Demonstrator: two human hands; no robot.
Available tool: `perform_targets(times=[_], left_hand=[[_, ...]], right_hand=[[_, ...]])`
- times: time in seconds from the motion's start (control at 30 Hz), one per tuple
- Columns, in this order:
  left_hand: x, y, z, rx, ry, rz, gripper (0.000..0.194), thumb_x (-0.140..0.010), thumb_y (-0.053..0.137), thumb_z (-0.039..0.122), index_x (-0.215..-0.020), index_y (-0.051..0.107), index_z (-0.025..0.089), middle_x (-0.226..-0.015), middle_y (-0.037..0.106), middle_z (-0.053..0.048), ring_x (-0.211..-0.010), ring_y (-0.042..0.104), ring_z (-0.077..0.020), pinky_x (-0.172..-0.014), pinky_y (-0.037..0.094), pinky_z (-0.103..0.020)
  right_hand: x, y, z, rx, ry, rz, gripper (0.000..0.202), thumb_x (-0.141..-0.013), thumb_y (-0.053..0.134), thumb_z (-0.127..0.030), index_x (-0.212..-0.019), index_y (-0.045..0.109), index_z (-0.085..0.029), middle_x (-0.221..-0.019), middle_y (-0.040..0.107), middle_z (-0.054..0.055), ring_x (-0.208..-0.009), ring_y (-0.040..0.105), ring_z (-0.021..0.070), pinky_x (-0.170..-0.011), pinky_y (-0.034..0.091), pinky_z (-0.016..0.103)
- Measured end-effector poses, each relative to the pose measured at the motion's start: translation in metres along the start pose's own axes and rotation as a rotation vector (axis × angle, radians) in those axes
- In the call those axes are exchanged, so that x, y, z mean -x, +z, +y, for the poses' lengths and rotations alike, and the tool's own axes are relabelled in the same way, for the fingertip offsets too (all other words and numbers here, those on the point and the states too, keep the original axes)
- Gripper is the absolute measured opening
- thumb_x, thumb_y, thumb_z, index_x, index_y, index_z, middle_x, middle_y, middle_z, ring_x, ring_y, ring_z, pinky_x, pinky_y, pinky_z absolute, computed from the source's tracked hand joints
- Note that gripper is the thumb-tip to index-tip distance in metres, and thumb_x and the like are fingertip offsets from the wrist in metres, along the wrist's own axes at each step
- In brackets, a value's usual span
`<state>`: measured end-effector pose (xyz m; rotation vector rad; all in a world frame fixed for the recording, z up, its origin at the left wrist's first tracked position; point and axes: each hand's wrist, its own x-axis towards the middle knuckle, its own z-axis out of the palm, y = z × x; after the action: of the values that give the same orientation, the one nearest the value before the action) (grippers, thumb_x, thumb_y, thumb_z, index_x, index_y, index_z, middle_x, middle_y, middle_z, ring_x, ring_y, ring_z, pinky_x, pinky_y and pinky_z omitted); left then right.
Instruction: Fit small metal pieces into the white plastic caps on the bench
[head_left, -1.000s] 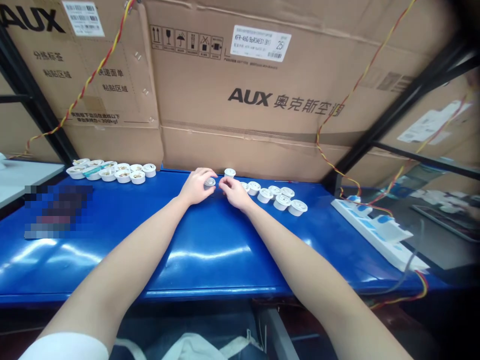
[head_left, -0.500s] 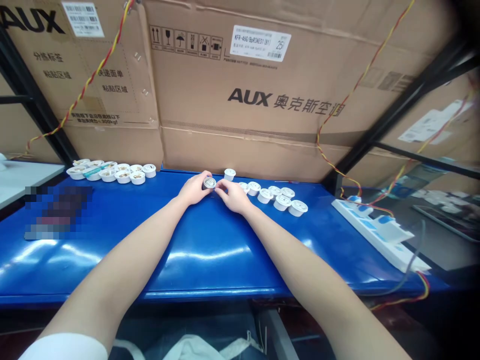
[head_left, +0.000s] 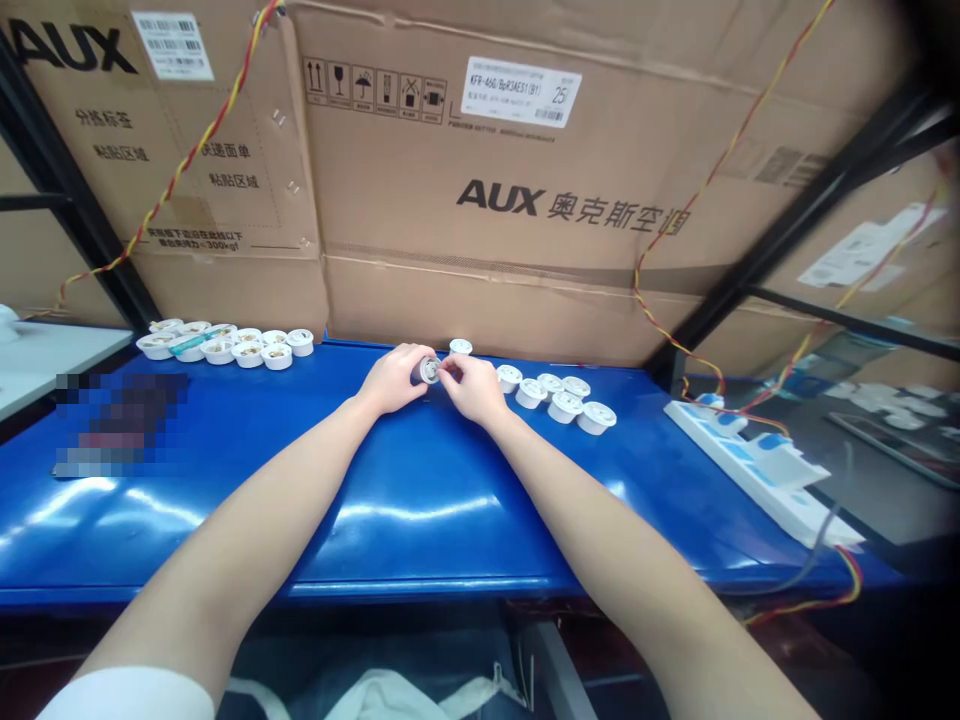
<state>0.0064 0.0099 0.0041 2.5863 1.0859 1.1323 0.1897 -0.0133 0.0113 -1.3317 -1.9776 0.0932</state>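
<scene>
Left hand (head_left: 394, 380) curls thumb and fingers round a small cup (head_left: 430, 370), near the back of the blue table (head_left: 420, 455), its top tilted toward the wearer. Right hand (head_left: 476, 388) bunches its fingers at the cup's right rim; whether they grip anything, cannot tell. Likeliest trouble: a sharp tug at the rim while the left hold is loose could twist the tilted cup free. Also, a sideways jerk may knock the lone cup (head_left: 460, 347) behind or the grouped cups (head_left: 564, 404) rightward.
</scene>
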Motion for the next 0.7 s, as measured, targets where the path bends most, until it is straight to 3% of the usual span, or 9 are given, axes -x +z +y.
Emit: perform_targets(times=[0.17,0.47,0.6,0.7], left_hand=[[0.0,0.001,-0.001,0.014,-0.001,-0.022,0.035,-0.077,0.062,0.018,-0.112,0.061,0.024,-0.116,0.066,-0.004,-0.112,0.058,-0.0241,-0.097,0.046,-0.035],[0.0,0.006,-0.005,0.068,0.13,0.078,0.032,-0.083,0.063,0.024,-0.115,0.06,0.022,-0.118,0.068,-0.004,-0.107,0.065,-0.0197,-0.094,0.05,-0.03],[0.0,0.006,-0.005,0.068,0.161,0.11,0.031,-0.083,0.063,0.025,-0.114,0.06,0.022,-0.117,0.068,-0.004,-0.107,0.065,-0.0191,-0.094,0.05,-0.029],[0.0,0.006,-0.005,0.085,0.137,0.109,0.034,-0.082,0.065,0.024,-0.115,0.059,0.022,-0.117,0.068,-0.004,-0.107,0.065,-0.0192,-0.093,0.051,-0.029]], right_hand=[[0.0,0.0,0.0,-0.111,0.029,0.019,0.012,-0.082,0.06,-0.03,-0.081,0.067,-0.021,-0.08,0.07,0.001,-0.07,0.06,0.0166,-0.072,0.045,0.03],[-0.003,0.006,0.009,-0.714,0.213,-0.035,0.032,-0.074,0.07,-0.046,-0.078,0.05,-0.022,-0.062,0.053,-0.005,-0.055,0.051,0.0125,-0.055,0.041,0.026],[-0.003,0.006,0.011,-0.737,0.203,-0.068,0.038,-0.072,0.072,-0.05,-0.085,0.048,-0.024,-0.062,0.051,-0.006,-0.054,0.05,0.0129,-0.052,0.04,0.026],[0.0,0.003,0.007,-0.56,0.103,-0.025,0.046,-0.067,0.076,-0.05,-0.092,0.048,-0.024,-0.063,0.049,-0.007,-0.057,0.049,0.0132,-0.057,0.041,0.026]])
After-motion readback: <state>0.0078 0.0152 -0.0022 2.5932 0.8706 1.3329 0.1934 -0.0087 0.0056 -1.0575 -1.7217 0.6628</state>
